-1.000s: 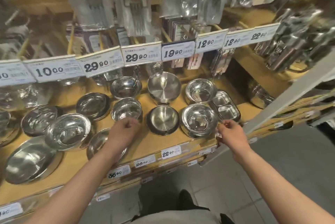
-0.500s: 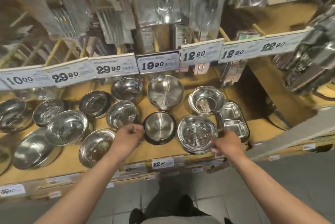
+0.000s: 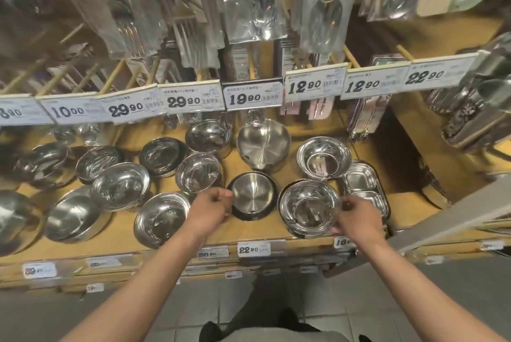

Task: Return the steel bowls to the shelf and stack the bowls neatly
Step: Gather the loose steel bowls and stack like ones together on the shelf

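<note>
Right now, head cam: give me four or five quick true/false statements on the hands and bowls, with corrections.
1. The right hand is at the rim of the front right bowl. True.
2. The left hand is inside the black-rimmed bowl. False: it is beside it, fingers curled at its left edge.
3. The divided steel tray lies right of the bowls. True.
4. The shelf is bare metal. False: it looks wooden.
</note>
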The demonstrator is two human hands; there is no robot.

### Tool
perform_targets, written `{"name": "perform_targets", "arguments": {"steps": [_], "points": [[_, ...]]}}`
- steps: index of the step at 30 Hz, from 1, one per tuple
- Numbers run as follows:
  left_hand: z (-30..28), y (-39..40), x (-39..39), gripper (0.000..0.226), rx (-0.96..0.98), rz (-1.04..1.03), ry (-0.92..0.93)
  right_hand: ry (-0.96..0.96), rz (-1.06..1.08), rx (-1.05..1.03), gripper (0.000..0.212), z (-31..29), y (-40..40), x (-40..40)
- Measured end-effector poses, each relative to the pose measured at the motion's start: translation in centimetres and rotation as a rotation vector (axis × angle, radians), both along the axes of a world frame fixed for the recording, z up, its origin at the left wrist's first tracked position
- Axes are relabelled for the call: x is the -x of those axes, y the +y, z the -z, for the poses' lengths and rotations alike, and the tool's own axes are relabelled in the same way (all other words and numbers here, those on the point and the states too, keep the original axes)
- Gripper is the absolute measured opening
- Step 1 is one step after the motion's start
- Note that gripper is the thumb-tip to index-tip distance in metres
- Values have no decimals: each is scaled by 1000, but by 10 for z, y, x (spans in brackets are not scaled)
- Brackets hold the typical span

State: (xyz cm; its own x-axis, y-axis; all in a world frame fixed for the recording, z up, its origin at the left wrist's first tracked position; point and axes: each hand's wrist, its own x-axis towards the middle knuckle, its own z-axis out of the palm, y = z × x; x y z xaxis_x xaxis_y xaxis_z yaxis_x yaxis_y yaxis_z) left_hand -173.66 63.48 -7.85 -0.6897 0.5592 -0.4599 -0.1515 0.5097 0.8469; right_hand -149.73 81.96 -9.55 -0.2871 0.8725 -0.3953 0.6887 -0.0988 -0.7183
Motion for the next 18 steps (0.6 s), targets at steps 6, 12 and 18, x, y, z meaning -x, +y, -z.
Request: {"name": "perform_targets", "arguments": {"steps": [6,12,18], "points": [[0,2,-7,9,-10,38,-25,74,13,-126,15,-13,-2,-3],[-12,15,-23,20,-73,115,-339,343,-39,83,29,-33,-1,3],[-17,23,-31,21,-198,136,-451,418,-124,164,39,-42,-6,19]]}}
